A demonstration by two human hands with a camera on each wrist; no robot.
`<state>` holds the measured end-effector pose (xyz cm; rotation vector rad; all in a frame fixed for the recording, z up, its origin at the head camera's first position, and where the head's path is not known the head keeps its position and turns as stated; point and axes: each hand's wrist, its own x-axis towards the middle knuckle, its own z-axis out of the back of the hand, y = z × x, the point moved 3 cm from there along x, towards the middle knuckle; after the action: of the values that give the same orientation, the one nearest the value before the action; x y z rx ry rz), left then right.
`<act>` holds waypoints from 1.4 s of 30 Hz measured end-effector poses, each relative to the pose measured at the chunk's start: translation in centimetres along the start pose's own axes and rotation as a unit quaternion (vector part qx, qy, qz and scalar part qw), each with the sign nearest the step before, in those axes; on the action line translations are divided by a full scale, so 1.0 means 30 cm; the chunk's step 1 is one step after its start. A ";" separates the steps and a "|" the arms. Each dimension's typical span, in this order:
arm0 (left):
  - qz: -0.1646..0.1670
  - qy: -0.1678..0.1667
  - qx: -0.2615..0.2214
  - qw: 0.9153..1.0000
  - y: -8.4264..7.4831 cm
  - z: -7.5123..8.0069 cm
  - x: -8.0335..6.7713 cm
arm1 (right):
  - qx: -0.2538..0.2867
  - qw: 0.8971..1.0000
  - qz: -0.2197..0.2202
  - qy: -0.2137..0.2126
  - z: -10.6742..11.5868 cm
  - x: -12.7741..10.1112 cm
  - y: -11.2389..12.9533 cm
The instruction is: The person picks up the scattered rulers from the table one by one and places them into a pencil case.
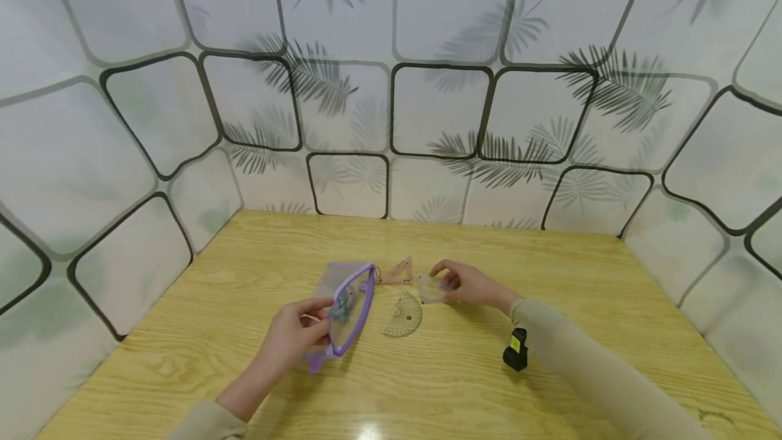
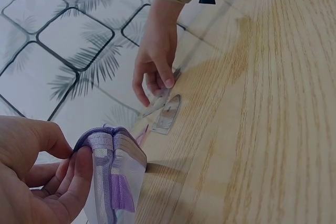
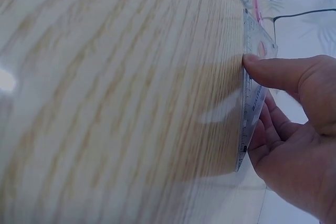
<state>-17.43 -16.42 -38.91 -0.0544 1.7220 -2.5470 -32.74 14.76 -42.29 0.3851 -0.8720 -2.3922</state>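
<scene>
From the head view I count 2 hands over the wooden worktop [image 1: 550, 277]: the left hand [image 1: 293, 335] has its grip curled round the edge of 1 purple-trimmed clear pouch [image 1: 349, 304], which stands on its side near the middle of the worktop with small things inside that I cannot make out, and the right hand [image 1: 473, 285] pinches 1 clear set square [image 1: 432, 287], held just off or on the wood to the right of the pouch. Between the 2 hands lie 1 clear protractor [image 1: 402, 316], flat on the wood, and 1 pinkish triangle ruler [image 1: 397, 272], just beside the pouch's far end; that makes 3 drawing tools in all. On the right sleeve sits 1 small black device with a yellow mark [image 1: 516, 348]; I can read no writing on it. From the left wrist view, the left hand [image 2: 39, 177] grips the pouch [image 2: 113, 174] with thumb and fingers on its zipped purple edge, and across the worktop [image 2: 273, 108] the right hand [image 2: 156, 59] holds the set square [image 2: 157, 100] by its upper edge, with the protractor [image 2: 167, 115] lying just beneath. From the right wrist view, the right hand [image 3: 294, 129] pinches the set square [image 3: 252, 98] with the thumb on its face; fine scale marks run along its edge, too small for me to read.
</scene>
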 end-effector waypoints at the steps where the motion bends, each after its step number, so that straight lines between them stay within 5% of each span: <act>1: 0.002 -0.001 -0.001 1.000 0.001 0.000 0.000 | -0.004 1.000 0.000 -0.001 0.000 0.001 -0.002; 16: -0.009 0.006 -0.005 1.000 0.008 0.004 -0.004 | -0.027 0.999 -0.010 -0.019 0.002 -0.016 -0.006; 42: -0.004 0.005 -0.013 1.000 0.018 0.015 -0.009 | -0.025 0.999 0.032 -0.008 0.020 -0.016 -0.016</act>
<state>-17.12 -17.01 -39.26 -0.0504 1.7605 -2.5345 -32.82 15.64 -42.13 0.3150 -0.8180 -2.3554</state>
